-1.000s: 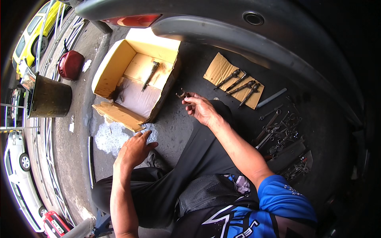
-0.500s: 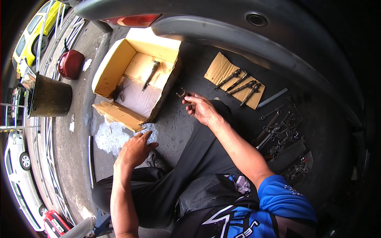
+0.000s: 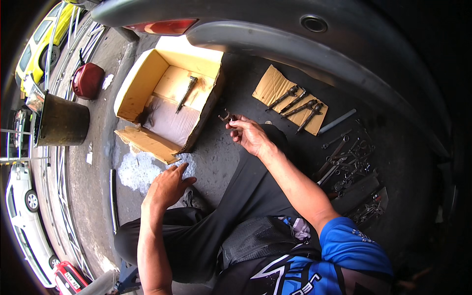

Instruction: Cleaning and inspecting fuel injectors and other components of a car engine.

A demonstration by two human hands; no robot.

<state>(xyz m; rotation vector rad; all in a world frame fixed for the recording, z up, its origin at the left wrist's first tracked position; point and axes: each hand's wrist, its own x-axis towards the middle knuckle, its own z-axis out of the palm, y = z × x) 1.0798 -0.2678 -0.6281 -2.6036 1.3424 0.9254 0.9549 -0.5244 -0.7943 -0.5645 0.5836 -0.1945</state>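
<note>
Between the thumb and fingers of my right hand (image 3: 250, 137) is a small forked metal clamp (image 3: 224, 117), dark and worn, its prongs pointing left. Empty, with fingers apart and the index finger stretched forward, my left hand (image 3: 168, 187) hovers by the front flap of an open cardboard box (image 3: 138, 84). Inside that box lies one fuel injector (image 3: 186, 96), dark at the top and slim toward its tip. Right of the box, a flat cardboard piece (image 3: 267, 83) carries several more dark injectors (image 3: 293, 106) side by side.
Several wrenches (image 3: 339, 148) and other tools lie on the floor at right, near a grey tube (image 3: 337, 121). A car bumper (image 3: 275, 42) overhangs the far side. Left stand a black bucket (image 3: 64, 120) and a red container (image 3: 88, 81). A dark bar (image 3: 113, 196) lies near my knee.
Almost nothing differs; both hands stay in place, and the clamp remains in my right hand.
</note>
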